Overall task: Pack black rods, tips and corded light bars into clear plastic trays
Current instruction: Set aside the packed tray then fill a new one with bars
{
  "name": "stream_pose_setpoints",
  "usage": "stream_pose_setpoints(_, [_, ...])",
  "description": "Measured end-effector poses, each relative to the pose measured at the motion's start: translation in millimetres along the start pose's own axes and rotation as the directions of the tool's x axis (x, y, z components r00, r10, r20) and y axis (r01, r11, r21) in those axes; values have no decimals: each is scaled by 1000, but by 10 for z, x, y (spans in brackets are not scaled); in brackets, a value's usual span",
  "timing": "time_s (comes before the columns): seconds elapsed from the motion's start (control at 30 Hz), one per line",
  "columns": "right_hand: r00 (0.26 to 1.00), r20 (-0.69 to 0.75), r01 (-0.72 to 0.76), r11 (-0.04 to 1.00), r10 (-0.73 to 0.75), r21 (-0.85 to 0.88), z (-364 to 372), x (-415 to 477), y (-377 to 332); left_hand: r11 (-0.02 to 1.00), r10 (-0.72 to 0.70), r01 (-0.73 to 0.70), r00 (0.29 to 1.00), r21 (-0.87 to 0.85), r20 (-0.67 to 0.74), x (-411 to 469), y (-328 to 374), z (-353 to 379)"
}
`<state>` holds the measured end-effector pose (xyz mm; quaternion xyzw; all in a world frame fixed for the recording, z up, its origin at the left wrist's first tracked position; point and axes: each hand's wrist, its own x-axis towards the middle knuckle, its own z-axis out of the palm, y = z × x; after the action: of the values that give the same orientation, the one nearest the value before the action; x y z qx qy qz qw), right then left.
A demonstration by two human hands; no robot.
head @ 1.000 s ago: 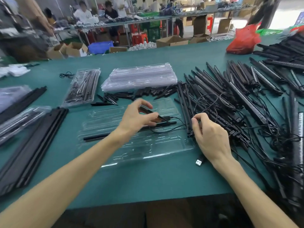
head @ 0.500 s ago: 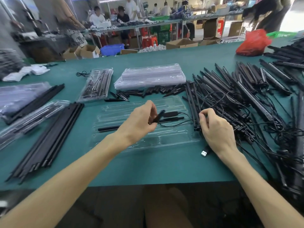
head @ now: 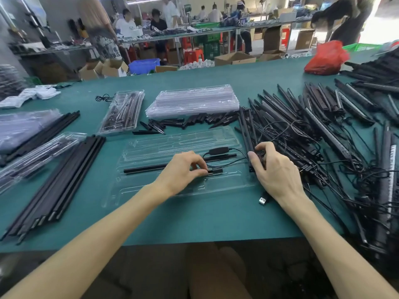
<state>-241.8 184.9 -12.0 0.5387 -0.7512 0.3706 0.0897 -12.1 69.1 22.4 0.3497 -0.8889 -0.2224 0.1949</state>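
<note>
A clear plastic tray [head: 151, 190] lies on the green table before me. In it lie a black rod [head: 142, 168] and a corded controller [head: 218, 151] with its thin cable. My left hand [head: 183, 169] pinches a short black tip [head: 216, 171] and holds it down in a tray slot. My right hand [head: 276, 171] grips the near end of a black light bar [head: 246, 134] at the tray's right edge. A USB plug [head: 263, 200] lies beside my right wrist.
A big tangle of corded light bars [head: 323, 130] covers the right side. Behind the tray lie loose tips [head: 194, 121], a stack of empty trays [head: 192, 100] and a packed tray [head: 122, 112]. Black rods [head: 58, 184] lie at left. A red bag [head: 326, 58] sits far right.
My left hand has dropped from above the tray and brought the tip down into a slot. My right hand stayed on the light bar's end. The camera tilted up slightly.
</note>
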Motion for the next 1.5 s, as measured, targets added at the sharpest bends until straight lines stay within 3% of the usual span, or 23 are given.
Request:
stream_pose_setpoints(0.2, [1000,14,25,997,-26,77,2,16,19,999,30,-30,999,25,-16,-20,-47,38])
stream_pose_setpoints(0.3, [997,-75,32,987,-21,158,-35,22,14,998,51,-49,997,47,-50,-40,-22,51])
stream_pose_setpoints(0.57, [934,-316,-35,924,165,380,-147,9,19,997,45,-53,987,-53,-155,-109,127,-152])
stream_pose_setpoints(0.67, [926,-372,60,942,71,330,-231,-34,-43,993,117,-117,973,9,-198,-188,213,-245])
stream_pose_setpoints(0.77, [906,-407,214,953,-112,213,-365,-43,-257,983,181,-174,965,53,-190,-230,393,-303])
stream_pose_setpoints(0.83, [876,-403,334,936,-264,113,-446,-48,-489,976,115,-139,983,-167,-143,-239,606,-281])
stream_pose_setpoints(0.87, [856,-394,390,918,-334,68,-473,-61,-623,919,26,-62,995,-388,-96,-227,738,-269])
stream_pose_setpoints(0.93, [815,-367,482,876,-449,-1,-489,-117,-888,610,-116,155,988,-777,106,-190,965,-286])
stream_pose_setpoints(0.97, [796,-353,515,857,-492,-32,-481,-155,-1005,452,-142,239,970,-859,195,-162,1021,-300])
stream_pose_setpoints(1.03, [782,-317,543,836,-536,-75,-439,-223,-1195,295,-164,306,949,-905,267,-155,1022,-340])
stream_pose_setpoints(1.23, [875,-71,483,853,-479,199,-297,-399,-1303,314,-255,294,942,-903,219,-265,684,-443])
stream_pose_setpoints(1.3, [898,-79,438,866,-432,242,-246,-434,-1232,278,-291,294,933,-914,212,-259,550,-497])
stream_pose_setpoints(1.37, [918,-126,395,898,-377,191,-195,-416,-1146,289,-304,321,924,-902,232,-288,431,-578])
stream_pose_setpoints(1.5, [953,-132,267,963,-271,-46,-114,-287,-977,427,-234,369,927,-826,293,-422,158,-718])
